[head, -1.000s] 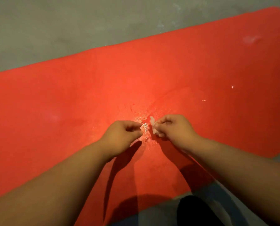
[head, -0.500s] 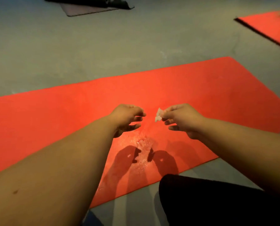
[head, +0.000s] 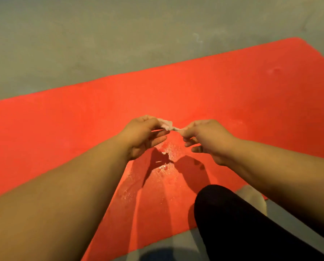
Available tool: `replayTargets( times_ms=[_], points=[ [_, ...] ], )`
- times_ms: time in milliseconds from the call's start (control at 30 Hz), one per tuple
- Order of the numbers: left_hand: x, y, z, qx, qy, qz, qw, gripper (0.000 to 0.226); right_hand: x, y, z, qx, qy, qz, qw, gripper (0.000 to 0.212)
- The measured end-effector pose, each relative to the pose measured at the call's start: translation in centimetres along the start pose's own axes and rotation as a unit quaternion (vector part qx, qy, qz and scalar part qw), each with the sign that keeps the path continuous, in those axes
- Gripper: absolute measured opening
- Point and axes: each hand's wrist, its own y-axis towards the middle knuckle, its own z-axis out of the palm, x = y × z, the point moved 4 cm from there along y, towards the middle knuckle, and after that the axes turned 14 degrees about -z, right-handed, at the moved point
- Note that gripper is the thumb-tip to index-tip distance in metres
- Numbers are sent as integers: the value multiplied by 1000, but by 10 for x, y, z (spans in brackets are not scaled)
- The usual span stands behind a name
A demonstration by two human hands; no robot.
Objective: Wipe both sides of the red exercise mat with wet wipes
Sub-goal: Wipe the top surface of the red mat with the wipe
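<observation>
From the head camera, the red exercise mat point(head: 63, 129) lay flat on a grey concrete floor point(head: 100, 44). It ran slantwise across the view from the left edge up to its far corner at the upper right. Both bare forearms reached forward over its near half.

The left hand point(head: 144, 132) pinched one end of a small, crumpled white wet wipe point(head: 166, 124) between thumb and forefinger, with its other fingers loosely extended below. The right hand point(head: 206, 136) pinched the opposite, twisted end of the same wipe, its lower fingers curled under. The wipe hung stretched between the two hands, clear of the mat, and the hands stood close together without touching.

Directly beneath them a glistening wet patch point(head: 168, 151) with scattered droplets lay on the mat, trailing toward the near edge. The shadows of both hands fell dark across that patch.

A knee in black cloth point(head: 232, 223) rested at the lower right, overlapping the near edge of the mat. Just beside it sat a pale grey shape that was too unclear to identify. A faint pale smudge point(head: 274, 70) marked the mat near its far right end.
</observation>
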Motion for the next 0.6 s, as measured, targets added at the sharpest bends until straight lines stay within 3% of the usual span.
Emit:
replayTargets(
  times_ms=[100, 167, 267, 367, 467, 600],
  points=[
    [-2, 18, -1, -25, -148, -14, 989, 11, -5, 22, 1, 11, 6, 7, 1000, 18],
    [-4, 32, 2, -52, -179, -23, 982, 13, -10, 33, 0, 30, -4, 16, 999, 19],
    [-12, 52, 10, -86, -143, -11, 986, 16, -21, 49, -5, 52, -30, 48, 997, 22],
    [-23, 63, 14, -112, -22, 30, 993, 13, -23, 66, -15, 52, -28, 58, 997, 4],
    [-23, 62, 18, -73, 19, 51, 996, 11, -22, 77, -20, 62, 5, 62, 996, 29],
    [-11, 60, 15, -40, -25, 36, 998, 21, -33, 79, -12, 81, 10, 64, 995, 48]
  ],
)
